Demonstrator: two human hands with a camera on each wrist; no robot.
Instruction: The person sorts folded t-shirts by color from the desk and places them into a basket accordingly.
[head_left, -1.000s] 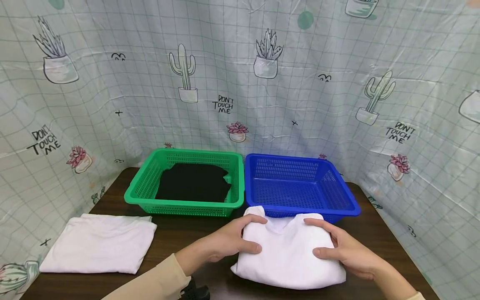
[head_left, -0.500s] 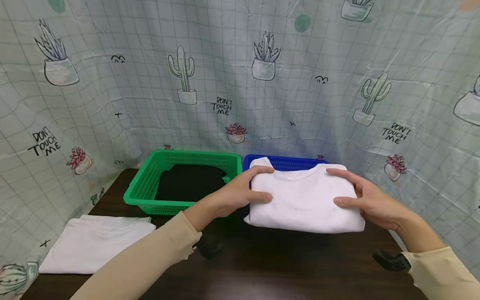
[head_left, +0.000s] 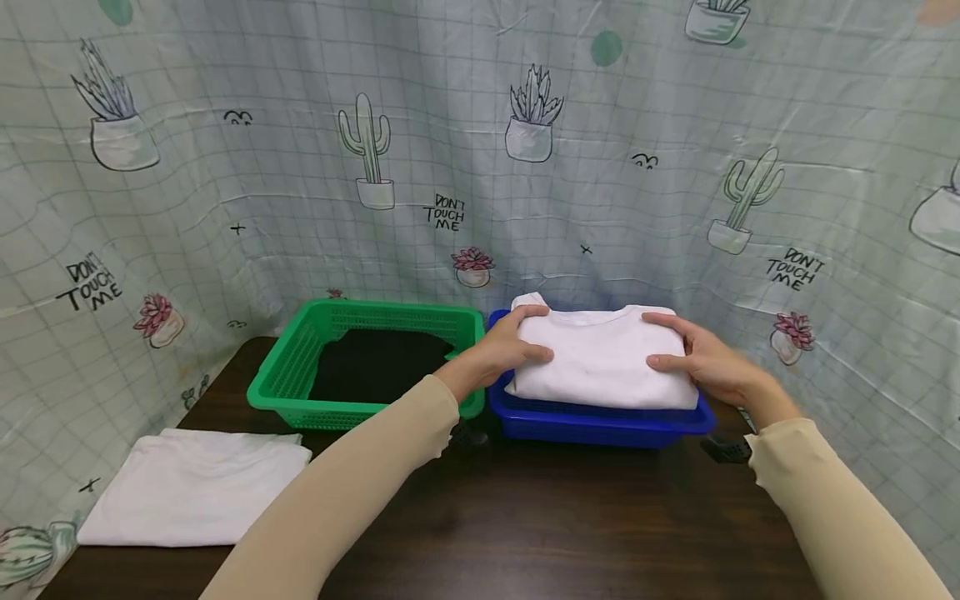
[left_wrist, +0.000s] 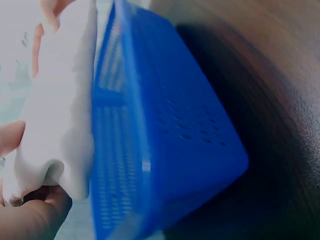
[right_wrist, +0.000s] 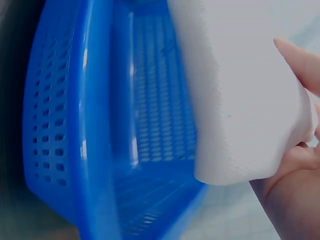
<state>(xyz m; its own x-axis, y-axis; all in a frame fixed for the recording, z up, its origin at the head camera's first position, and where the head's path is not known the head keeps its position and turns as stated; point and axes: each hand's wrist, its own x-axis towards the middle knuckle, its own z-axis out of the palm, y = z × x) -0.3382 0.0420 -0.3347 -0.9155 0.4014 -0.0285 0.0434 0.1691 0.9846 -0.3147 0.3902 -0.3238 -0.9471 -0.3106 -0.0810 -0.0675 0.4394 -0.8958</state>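
A folded white T-shirt point(head_left: 600, 358), its neckline at the far side, hangs over the blue basket point(head_left: 592, 429) in the head view. My left hand point(head_left: 510, 346) grips its left side, thumb on top and the other fingers at the edge. At the right side my right hand point(head_left: 705, 358) holds it the same way. Both wrist views show the folded shirt point(left_wrist: 60, 100) above the basket's rim, with the basket floor point(right_wrist: 162, 90) visible beneath it. Most of the basket's inside is hidden by the shirt in the head view.
Left of the blue basket stands a green basket point(head_left: 300, 412) with folded black clothing point(head_left: 382, 367) in it. Another folded white garment point(head_left: 187, 492) lies at the table's left. A patterned curtain point(head_left: 420, 150) hangs behind the dark wooden table point(head_left: 540, 517).
Both hands have carried the white T-shirt up from the table front and away from me, over the blue basket. The green basket and the other white garment have stayed in place.
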